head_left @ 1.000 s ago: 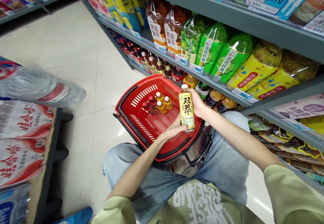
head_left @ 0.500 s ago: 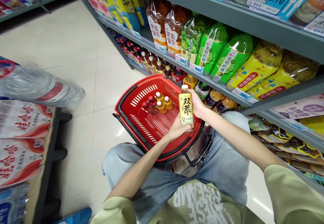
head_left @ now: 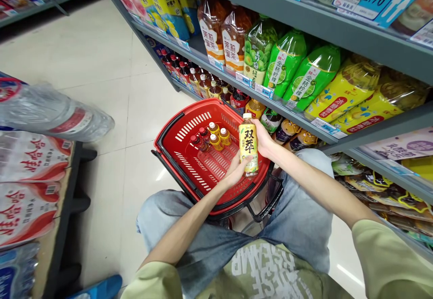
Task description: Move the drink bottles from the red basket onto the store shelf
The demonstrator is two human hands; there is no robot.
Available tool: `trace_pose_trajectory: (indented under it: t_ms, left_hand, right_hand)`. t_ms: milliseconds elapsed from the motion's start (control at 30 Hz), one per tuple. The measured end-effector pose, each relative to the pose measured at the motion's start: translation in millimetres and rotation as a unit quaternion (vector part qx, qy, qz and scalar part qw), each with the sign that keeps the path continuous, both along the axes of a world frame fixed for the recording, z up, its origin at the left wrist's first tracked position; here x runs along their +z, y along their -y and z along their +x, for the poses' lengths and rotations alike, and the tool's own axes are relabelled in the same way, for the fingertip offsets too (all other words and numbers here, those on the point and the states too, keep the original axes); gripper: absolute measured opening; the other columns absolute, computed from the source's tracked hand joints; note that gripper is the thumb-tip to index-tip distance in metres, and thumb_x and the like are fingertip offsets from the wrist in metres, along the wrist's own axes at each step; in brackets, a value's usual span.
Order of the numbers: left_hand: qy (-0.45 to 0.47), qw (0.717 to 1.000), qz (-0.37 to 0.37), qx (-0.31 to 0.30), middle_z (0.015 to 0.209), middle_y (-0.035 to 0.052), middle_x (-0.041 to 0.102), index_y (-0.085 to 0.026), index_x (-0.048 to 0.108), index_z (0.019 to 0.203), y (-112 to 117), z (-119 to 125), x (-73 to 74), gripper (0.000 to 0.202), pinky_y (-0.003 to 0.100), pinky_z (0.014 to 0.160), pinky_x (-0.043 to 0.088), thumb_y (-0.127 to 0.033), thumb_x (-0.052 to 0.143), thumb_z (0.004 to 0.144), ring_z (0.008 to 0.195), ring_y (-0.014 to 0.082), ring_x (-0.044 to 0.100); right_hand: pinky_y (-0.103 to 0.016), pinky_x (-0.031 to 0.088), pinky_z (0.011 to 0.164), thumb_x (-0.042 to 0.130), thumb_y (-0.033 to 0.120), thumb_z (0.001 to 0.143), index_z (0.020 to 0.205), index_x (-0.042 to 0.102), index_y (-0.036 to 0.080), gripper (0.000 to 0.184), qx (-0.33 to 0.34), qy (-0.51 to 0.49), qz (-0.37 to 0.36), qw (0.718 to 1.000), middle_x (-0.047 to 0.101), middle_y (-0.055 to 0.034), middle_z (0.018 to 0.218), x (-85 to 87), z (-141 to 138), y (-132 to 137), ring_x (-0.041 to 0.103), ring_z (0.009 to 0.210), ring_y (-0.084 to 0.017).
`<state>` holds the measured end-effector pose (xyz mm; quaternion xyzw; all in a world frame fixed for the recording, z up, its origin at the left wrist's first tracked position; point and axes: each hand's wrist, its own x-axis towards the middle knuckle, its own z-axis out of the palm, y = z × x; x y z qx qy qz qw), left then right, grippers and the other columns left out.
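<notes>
Lining the room: drink shelves, pale floor.
Basket: red, small bottles inside.
Hands: left hand and right hand hold one yellow bottle.

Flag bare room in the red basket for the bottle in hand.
Bare basket floor between the standing bottles toward the far side and the near rim, left of the left hand. Right hand and held bottle crowd the right side; shelf bottles are packed.
</notes>
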<state>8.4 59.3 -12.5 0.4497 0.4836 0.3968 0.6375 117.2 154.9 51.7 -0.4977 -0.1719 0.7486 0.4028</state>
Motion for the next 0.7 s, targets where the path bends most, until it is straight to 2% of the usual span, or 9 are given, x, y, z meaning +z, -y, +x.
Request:
trace_pose_trajectory:
  t_ms: [200,433,600,700]
  left_hand:
    - [0.032,0.998,-0.039,0.022,0.113,0.0131,0.072,-0.012,0.056,0.128,-1.3,1.0,-8.0,0.067,0.036,0.079,0.056,-0.066,0.053,0.09,0.095,0.0256,0.069]
    - [0.054,0.996,-0.064,0.033,0.102,0.0127,0.074,-0.01,0.06,0.123,-2.9,3.9,-11.7,0.069,0.036,0.074,0.057,-0.069,0.054,0.087,0.087,0.026,0.071]
    - [0.075,0.995,-0.056,0.022,0.115,0.0137,0.072,-0.012,0.059,0.129,-3.7,1.5,-17.8,0.067,0.038,0.087,0.056,-0.066,0.053,0.09,0.099,0.0263,0.069]
    - [0.088,0.995,-0.042,0.0,0.123,0.0142,0.069,-0.015,0.054,0.135,-3.6,-1.9,-20.9,0.067,0.039,0.089,0.056,-0.063,0.057,0.089,0.106,0.027,0.068]
  right_hand:
    - [-0.022,0.042,0.049,0.048,0.041,0.093,0.072,0.048,0.022,0.029,-0.017,0.016,0.009,1.0,0.05,0.0046,0.052,-5.1,-0.4,1.2,0.047,0.046,-0.012]
    - [-0.023,0.042,0.048,0.051,0.049,0.092,0.07,0.048,0.023,0.034,0.001,0.009,-0.004,1.0,0.05,0.0039,0.052,-11.6,0.1,-1.4,0.048,0.047,-0.013]
    - [-0.022,0.042,0.049,0.049,0.044,0.093,0.07,0.047,0.022,0.032,-0.007,0.013,0.006,1.0,0.051,0.0039,0.052,-9.2,0.3,-1.1,0.048,0.047,-0.012]
    - [-0.022,0.042,0.049,0.049,0.044,0.093,0.07,0.048,0.023,0.031,-0.002,0.004,0.001,1.0,0.05,0.0039,0.052,-4.7,1.8,-1.5,0.048,0.047,-0.013]
